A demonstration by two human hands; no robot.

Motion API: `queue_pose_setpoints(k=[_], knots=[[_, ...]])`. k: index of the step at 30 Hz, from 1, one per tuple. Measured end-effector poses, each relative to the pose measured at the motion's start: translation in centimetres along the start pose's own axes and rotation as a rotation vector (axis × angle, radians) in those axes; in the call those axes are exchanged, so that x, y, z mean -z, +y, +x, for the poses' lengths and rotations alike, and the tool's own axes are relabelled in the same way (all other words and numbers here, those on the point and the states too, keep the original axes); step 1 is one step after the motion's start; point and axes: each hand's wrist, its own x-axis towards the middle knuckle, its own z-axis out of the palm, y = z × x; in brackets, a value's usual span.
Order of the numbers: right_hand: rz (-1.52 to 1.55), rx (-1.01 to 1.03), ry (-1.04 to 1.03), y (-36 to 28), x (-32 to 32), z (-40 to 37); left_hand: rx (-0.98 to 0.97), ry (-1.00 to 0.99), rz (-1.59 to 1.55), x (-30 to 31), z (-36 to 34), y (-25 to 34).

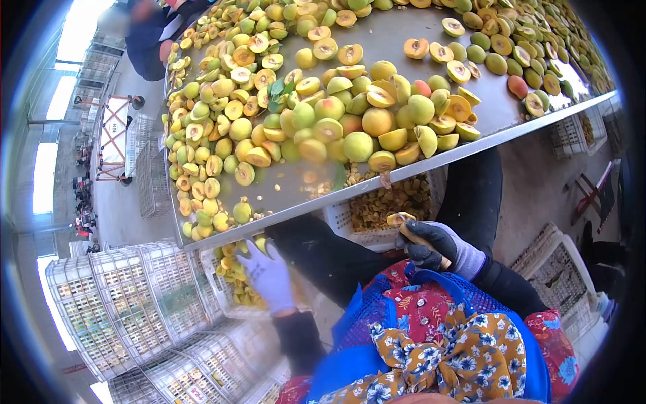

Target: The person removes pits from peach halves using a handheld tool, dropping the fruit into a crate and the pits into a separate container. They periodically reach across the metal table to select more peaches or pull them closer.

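Yellow-green round fruits [356,146], whole and halved, lie heaped along the near edge of the grey metal table [393,74]. The right hand [441,248], in a black-and-lavender glove, closes firmly around a slim wooden-handled tool [425,244], a brown-and-yellow fruit piece [400,219] at its far end. On the left, the lavender-gloved left hand [269,275] opens with fingers spread at a white plastic crate [252,311] of cut fruit; whether it touches any, I cannot tell.
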Motion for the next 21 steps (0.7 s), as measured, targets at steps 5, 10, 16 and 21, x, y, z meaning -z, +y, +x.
queue_pose_setpoints(k=[5,10,16,21], knots=[[0.009,-0.013,0.1,-1.0,-2.1,1.5,-0.368,0.044,-0.364,0.4,8.2,7.9],[-0.248,0.028,0.177,-0.5,-2.1,0.0,-0.711,0.015,-0.204,-3.2,11.0,14.0],[-0.892,0.325,0.406,1.1,-6.4,-0.4,-0.42,-0.34,-0.642,-3.6,9.3,11.3],[-2.089,0.88,0.376,1.5,-7.1,-0.1,0.107,-0.773,-1.433,1.8,3.2,12.5]])
